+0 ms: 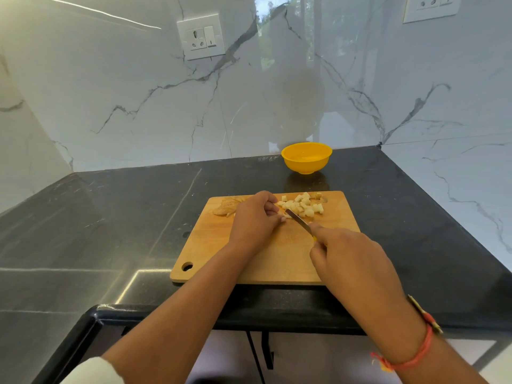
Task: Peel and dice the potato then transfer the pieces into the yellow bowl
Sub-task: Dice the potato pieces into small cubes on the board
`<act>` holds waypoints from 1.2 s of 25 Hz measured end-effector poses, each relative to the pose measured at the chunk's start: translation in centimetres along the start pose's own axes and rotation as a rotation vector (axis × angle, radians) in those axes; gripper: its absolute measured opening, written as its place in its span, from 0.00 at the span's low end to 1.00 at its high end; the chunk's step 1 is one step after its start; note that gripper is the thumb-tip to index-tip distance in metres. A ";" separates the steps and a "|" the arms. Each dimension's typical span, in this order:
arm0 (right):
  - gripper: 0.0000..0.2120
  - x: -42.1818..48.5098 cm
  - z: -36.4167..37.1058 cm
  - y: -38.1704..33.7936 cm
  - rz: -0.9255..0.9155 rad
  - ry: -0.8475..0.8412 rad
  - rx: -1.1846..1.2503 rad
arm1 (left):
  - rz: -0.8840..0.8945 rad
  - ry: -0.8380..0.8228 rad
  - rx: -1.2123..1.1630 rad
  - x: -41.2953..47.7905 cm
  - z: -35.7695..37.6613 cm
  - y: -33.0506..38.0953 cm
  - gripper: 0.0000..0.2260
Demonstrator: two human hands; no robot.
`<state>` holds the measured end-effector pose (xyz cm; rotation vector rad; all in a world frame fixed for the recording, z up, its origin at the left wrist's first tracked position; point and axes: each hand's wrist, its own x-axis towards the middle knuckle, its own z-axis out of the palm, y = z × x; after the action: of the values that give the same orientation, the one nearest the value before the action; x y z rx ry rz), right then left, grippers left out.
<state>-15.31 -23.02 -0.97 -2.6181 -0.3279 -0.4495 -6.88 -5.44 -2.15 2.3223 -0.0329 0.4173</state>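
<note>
Only one knife (298, 220), one yellow bowl (306, 158)

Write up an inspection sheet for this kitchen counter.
Surface: black stone countertop, bearing a rectangular wooden cutting board.
Job's things: pale diced potato pieces heaped on the board's far side; round yellow plastic bowl beyond, looks empty.
Clutter: brown potato peels at the board's far left.
Hands: left hand pinches a small potato bit; right hand's grip is round the steel knife.
Cables: nothing seen.
Surroundings: white marble wall, white wall sockets.
</note>
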 end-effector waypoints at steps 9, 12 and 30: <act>0.20 1.4 2.3 -1.5 -0.039 0.041 0.085 | 0.007 0.160 0.255 0.3 -4.7 -3.4 0.09; 0.21 2.0 3.4 -1.8 -0.043 0.051 0.096 | 0.018 0.088 0.377 0.5 -5.2 -4.8 0.09; 0.20 1.5 4.0 -1.6 -0.037 0.108 0.049 | 0.111 0.007 0.571 1.5 -4.7 -4.4 0.11</act>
<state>-13.38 -19.48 -3.08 -2.5326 -0.3481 -0.5860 -6.19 1.14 -1.63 2.8896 -0.0441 0.5453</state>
